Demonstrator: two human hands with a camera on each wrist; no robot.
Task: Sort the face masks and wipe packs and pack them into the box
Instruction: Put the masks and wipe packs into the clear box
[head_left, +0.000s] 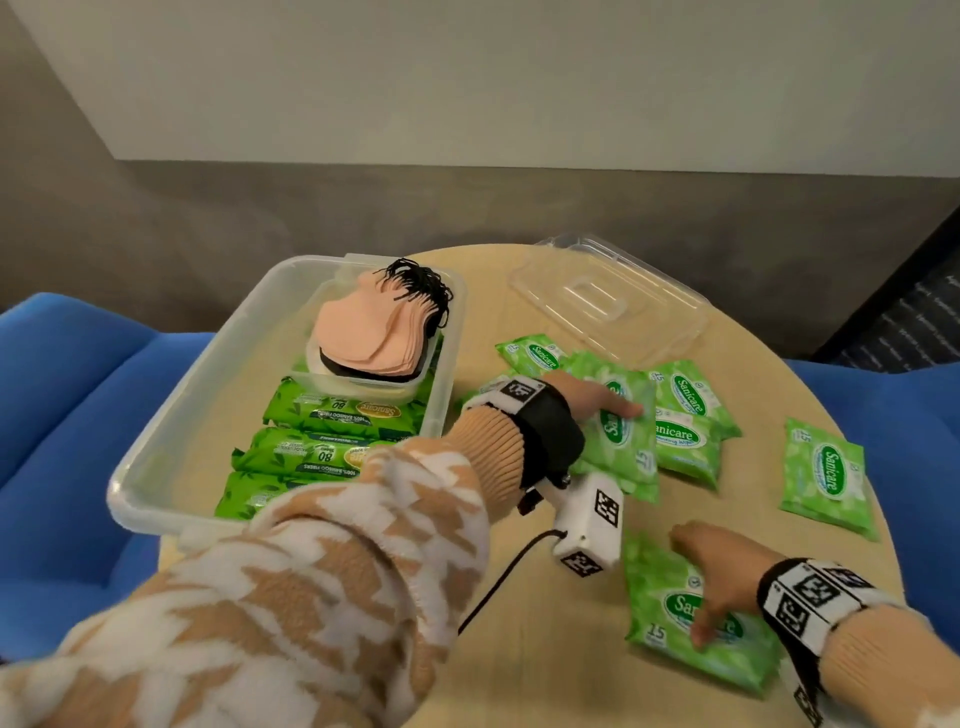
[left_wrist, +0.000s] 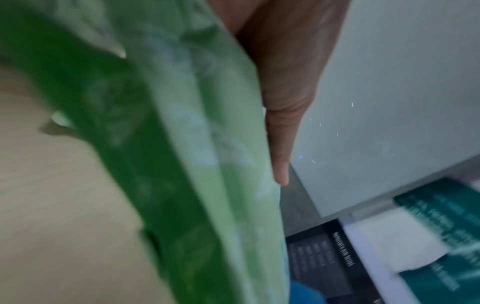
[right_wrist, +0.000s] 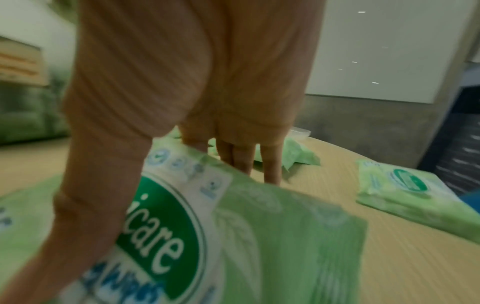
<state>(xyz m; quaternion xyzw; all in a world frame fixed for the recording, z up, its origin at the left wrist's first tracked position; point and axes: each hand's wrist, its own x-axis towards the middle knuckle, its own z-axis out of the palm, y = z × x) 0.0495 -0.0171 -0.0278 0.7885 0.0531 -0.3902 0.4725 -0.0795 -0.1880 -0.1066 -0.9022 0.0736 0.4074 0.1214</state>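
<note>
Nearest: right hand (head_left: 727, 577) spread over a small wipe pack (head_left: 691, 618), thumb pressed on its label, fingers reaching past its far edge toward the tabletop; near edge of the pack apparently raised in the right wrist view, so a grip on it. Bare tabletop (head_left: 727, 504) just beyond those fingertips, a strip of open room up to the left hand.

Farther: left hand (head_left: 597, 402) gripping another small pack (head_left: 623, 431), thumb straight along its top face, remaining fingers hidden beneath it; pack tilted off the wood in the left wrist view. Under and beyond the thumb, a loose overlapping heap of small packs (head_left: 685, 410). One pack (head_left: 826, 473) alone to the right of both hands, close to the round table edge.

Small packs counted: at least seven, heap too overlapped for certainty.

Left of the left wrist: clear box (head_left: 171, 441) holding three large dark-green packs (head_left: 332, 410), side by side, and one inner tray of pink masks (head_left: 363, 332). Farthest: clear lid (head_left: 613, 301). Blue seating (head_left: 78, 395) around, grey floor, pale wall.
</note>
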